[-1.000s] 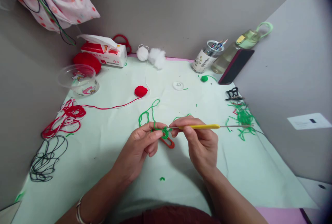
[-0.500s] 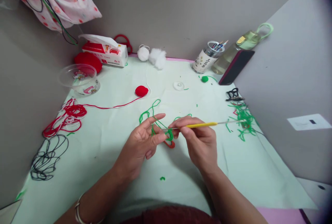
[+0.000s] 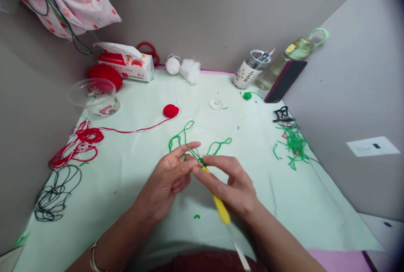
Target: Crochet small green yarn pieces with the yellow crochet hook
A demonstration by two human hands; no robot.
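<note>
My left hand (image 3: pixel 172 171) pinches a small piece of green crochet between thumb and fingers, its index finger stretched out with green yarn (image 3: pixel 179 136) looped over it. The piece itself is mostly covered by the fingertips. In my right hand (image 3: pixel 233 183) is a crochet hook (image 3: pixel 221 209) with a yellow handle, its back end pointing down toward my body. The hook's tip lies at the green work, where both hands nearly meet. A loose loop of green yarn (image 3: pixel 224 141) rests on the table just beyond the right fingers.
A red yarn ball (image 3: pixel 171 111) lies ahead, with red and white yarn (image 3: pixel 90 135) at left. Black cord (image 3: pixel 52 198) sits nearer. Green scraps (image 3: pixel 296 141) lie at right. Along the back stand a tissue box (image 3: pixel 132 66), a pen jar (image 3: pixel 248 72), a bottle (image 3: pixel 274 68) and a phone (image 3: pixel 285 82).
The crochet hook has swung from pointing sideways to the right to pointing down toward my body. My right hand has turned with it and shifted slightly left. My left hand stays nearly in place.
</note>
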